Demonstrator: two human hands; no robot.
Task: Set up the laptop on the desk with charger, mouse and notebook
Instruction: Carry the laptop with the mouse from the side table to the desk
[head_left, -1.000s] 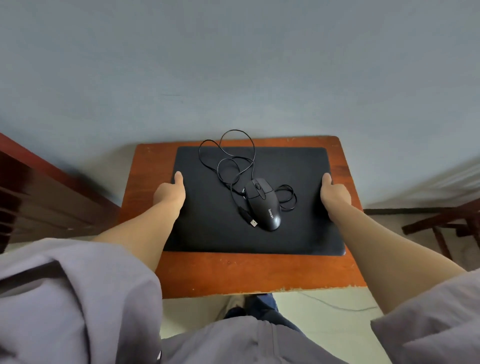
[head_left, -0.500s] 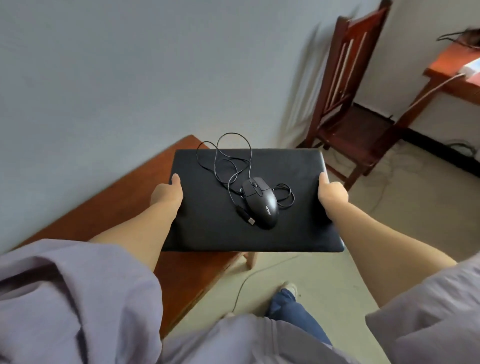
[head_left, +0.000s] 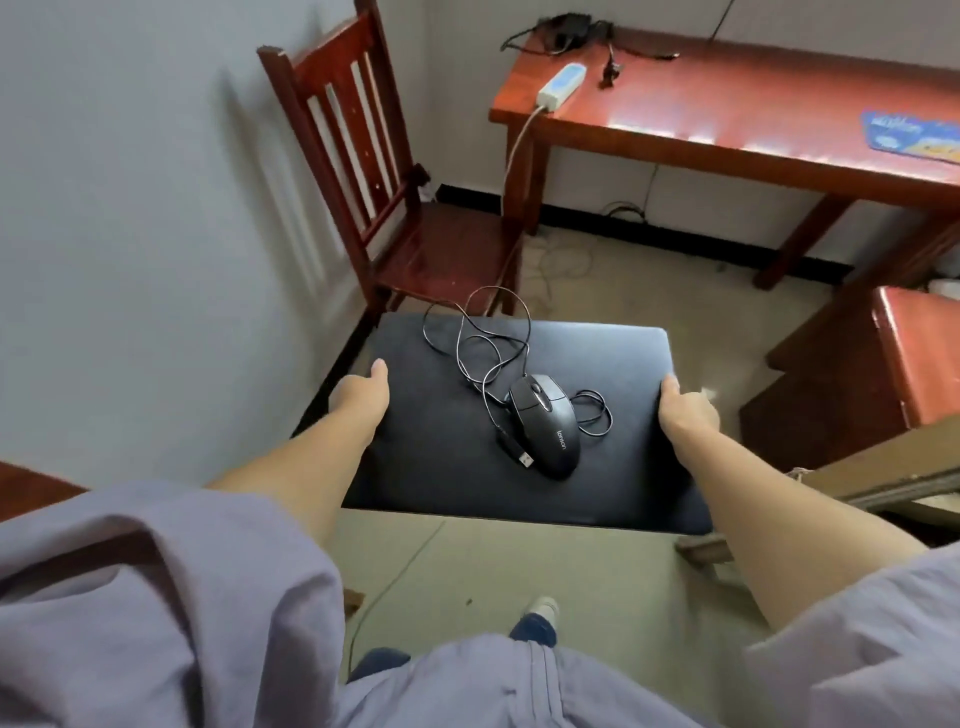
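Note:
A closed black laptop (head_left: 452, 452) is held level in the air above the floor. My left hand (head_left: 361, 397) grips its left edge and my right hand (head_left: 685, 410) grips its right edge. A black wired mouse (head_left: 550, 423) rides on the lid, its cable (head_left: 478, 343) looped behind it and its USB plug lying beside it. A red wooden desk (head_left: 753, 98) stands at the back right. A black charger brick (head_left: 569, 26) with cords sits at the desk's far left corner.
A white power strip (head_left: 561, 85) lies on the desk, its cord hanging to the floor. A blue mouse pad (head_left: 909, 135) sits at the desk's right. A red wooden chair (head_left: 395, 208) stands against the left wall. A red stool (head_left: 914, 353) is at right.
I have lifted the laptop with the mouse off the small table and turned right. The small table has left the view; the chair and the long desk are now ahead.

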